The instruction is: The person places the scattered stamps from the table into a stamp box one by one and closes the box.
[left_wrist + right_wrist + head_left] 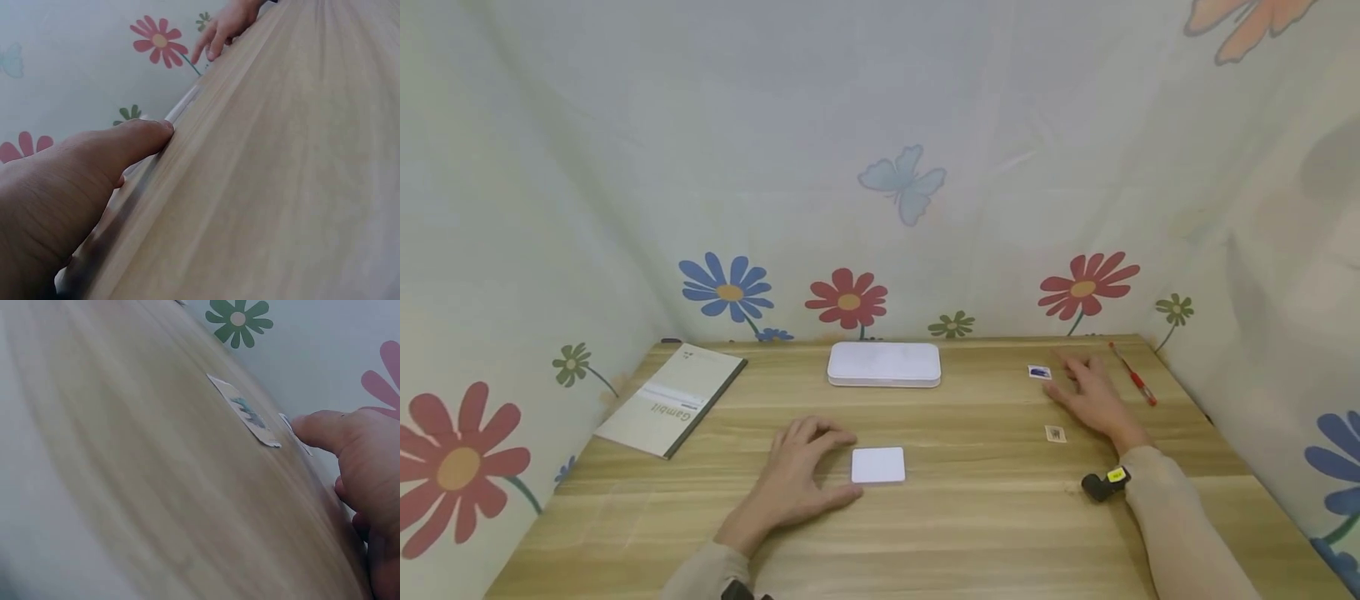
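Note:
On the wooden table lies a small white card (878, 465). My left hand (805, 471) rests at its left side, thumb near the lower left corner and index finger near the upper left one; no grip on the card shows. Farther back on the right, my right hand (1093, 400) is low over the table, its thumb close to the right edge of a stamp with a dark blue picture (1039, 372). In the right wrist view the thumb overlaps that stamp (304, 442); contact is hard to tell. A beige stamp (1056, 434) lies nearer, left of the right wrist.
A white lidded tin case (883, 365) stands at the table's back edge. The notebook (673, 400) lies at the back left, and a red pen (1133, 375) lies right of my right hand. Flower-printed cloth (910, 108) closes off the back and sides.

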`<state>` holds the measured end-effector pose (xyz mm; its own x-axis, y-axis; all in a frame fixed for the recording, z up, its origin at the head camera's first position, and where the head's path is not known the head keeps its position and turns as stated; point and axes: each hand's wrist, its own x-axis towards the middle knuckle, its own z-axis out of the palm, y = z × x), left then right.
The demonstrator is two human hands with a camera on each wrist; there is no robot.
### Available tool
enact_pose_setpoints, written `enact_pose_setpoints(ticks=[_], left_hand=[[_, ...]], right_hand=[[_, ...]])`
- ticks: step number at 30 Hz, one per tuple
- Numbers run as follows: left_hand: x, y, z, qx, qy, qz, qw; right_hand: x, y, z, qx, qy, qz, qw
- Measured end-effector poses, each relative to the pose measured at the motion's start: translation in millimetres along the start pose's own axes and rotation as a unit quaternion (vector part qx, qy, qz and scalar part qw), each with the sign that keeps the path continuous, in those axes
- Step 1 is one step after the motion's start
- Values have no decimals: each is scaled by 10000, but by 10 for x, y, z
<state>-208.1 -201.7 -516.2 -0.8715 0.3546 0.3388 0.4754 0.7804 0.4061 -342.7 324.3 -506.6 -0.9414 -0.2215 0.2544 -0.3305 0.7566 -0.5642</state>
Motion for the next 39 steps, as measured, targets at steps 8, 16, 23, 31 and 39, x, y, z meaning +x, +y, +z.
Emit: enact_pose_setpoints(ticks=[8,16,23,31,39], left_hand=[[-6,4,0,37,-84,-65,9999],[-26,3,-14,90,-145,-80,9998],[-20,12,-30,29,-206,-140,9997],[-14,8,-28,68,-222,-133,9996],[-7,8,-26,67,-233,-152,9996]], right_hand=[[-3,-14,43,-249,126,-304,9992],[-18,-18,64,-80,305,-326,9990],[-15,-43,43,208,384,-173,9989],[-12,-80,60,41,501,-161,9986],[8,-98,106,-200,295,-76,9993]])
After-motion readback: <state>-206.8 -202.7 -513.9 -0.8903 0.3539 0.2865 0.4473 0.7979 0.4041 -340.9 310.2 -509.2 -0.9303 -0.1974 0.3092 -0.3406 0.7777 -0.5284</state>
